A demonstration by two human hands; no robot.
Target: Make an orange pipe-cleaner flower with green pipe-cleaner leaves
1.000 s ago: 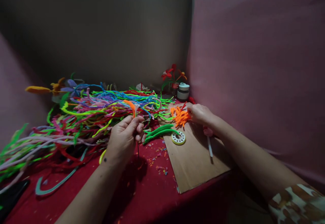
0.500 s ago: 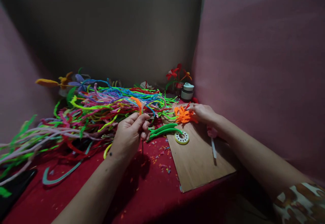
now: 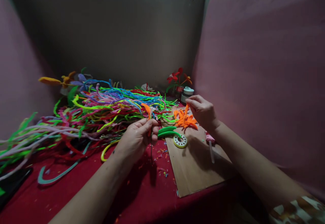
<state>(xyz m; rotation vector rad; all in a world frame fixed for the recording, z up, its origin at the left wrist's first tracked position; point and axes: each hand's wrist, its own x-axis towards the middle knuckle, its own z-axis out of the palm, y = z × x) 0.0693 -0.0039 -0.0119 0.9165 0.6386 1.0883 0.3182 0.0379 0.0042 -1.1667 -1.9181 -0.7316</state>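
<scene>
My left hand (image 3: pixel 138 137) is closed on a partly made pipe-cleaner flower (image 3: pixel 147 110), with an orange petal and pale strands rising above the fingers and a thin dark stem hanging below. Over the board, my right hand (image 3: pixel 203 110) pinches an orange pipe-cleaner piece (image 3: pixel 187 109) by its upper end. Directly under that piece lies a pile of orange pipe-cleaner pieces (image 3: pixel 186 121); whether the pinched one still touches the pile I cannot tell. Between the hands, green pipe cleaners (image 3: pixel 166 131) lie beside a round white-and-yellow ring with holes (image 3: pixel 180 141).
A large heap of coloured pipe cleaners (image 3: pixel 101 110) covers the left and back of the red cloth (image 3: pixel 137 190). On the brown board (image 3: pixel 188 180) lies a pink-and-white stick tool (image 3: pixel 211 147). Behind stand a white-lidded jar (image 3: pixel 188 93) and red flowers (image 3: pixel 174 77).
My right hand has risen from the orange pile with a piece pinched in its fingers. My left hand, still holding the flower, has shifted slightly right and down in view.
</scene>
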